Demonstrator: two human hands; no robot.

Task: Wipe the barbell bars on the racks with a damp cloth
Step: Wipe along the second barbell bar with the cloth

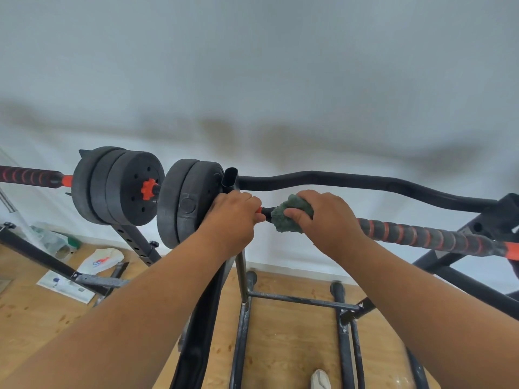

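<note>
Head view: black steel rack (241, 279) fills the lower frame, uprights and cross tubes over wood floor, curved black bar (351, 182) running behind. Barbell (421, 234) lies across the rack, black foam grip with orange bands to the right, black weight plates (182, 203) stacked on its left end just beside the upright; second loaded barbell (120, 186) on another rack further left. Left hand (234, 217) curls round the bar right beside the plates, clamped on it. Right hand (327, 217) grips green cloth (292, 213), fingers wrapped over it and the bar, thumb pressing the front. Judged risks: bar only rests on the rack, so a hard sideways stroke could roll or shift it and the heavy plate end could tip off; left fingers sit touching the plates, pinch risk if the plates slide; damp foam could go slick under the cloth; bunched cloth may skip the underside.
</note>
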